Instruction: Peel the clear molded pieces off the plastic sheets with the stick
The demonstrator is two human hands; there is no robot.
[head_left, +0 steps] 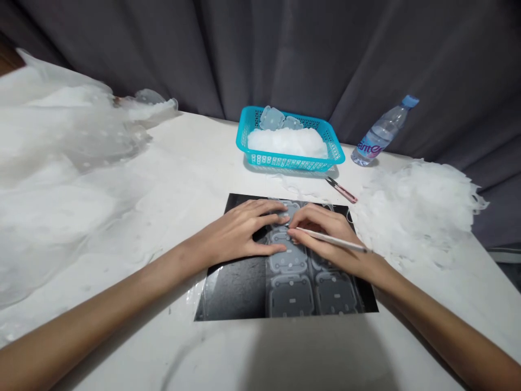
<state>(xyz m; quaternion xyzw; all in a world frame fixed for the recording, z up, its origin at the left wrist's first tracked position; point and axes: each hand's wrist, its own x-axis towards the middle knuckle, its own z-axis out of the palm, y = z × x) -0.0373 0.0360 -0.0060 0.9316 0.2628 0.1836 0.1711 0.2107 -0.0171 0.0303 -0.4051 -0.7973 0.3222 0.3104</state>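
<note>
A dark mat (236, 282) lies on the white table, with a clear plastic sheet of moulded rounded pieces (291, 285) on it. My left hand (244, 231) lies flat on the sheet, fingers spread and pressing it down. My right hand (325, 233) is closed around a thin white pen-like tool (331, 240), its tip meeting the sheet beside my left fingertips.
A turquoise basket (291, 160) with clear plastic pieces stands behind the mat. Small pink-handled snips (341, 189) lie beside it. A water bottle (382, 133) lies at the back right. Heaps of clear plastic scrap sit right (415, 206) and left (57, 163). A dark curtain hangs behind.
</note>
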